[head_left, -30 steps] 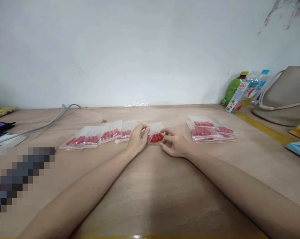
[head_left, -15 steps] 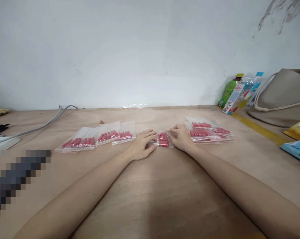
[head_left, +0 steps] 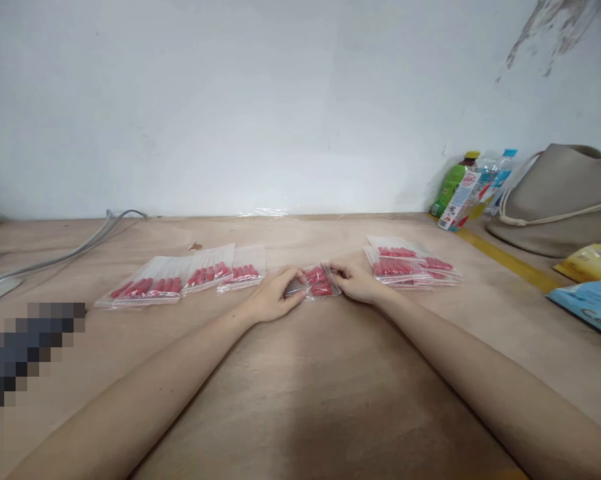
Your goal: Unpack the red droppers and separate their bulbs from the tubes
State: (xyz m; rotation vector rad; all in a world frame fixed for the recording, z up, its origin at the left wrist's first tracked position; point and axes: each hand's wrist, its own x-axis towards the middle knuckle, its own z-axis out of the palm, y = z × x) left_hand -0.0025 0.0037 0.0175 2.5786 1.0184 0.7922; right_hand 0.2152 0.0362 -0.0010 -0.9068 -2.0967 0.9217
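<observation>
Hands at clear bag, red pieces inside

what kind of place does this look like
Likely some informal workroom: there's a wooden table against a wall, with small clear bags of red pieces laid out on it.

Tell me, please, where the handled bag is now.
In the head view, the handled bag is near the centre, between the left hand and the right hand.

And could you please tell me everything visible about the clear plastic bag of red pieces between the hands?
The clear plastic bag looks thin and glossy, with elongated red pieces inside. It seems to lie on the brown wood-grained table, the left hand curled at its left end, the right hand pinching its right edge.
</observation>
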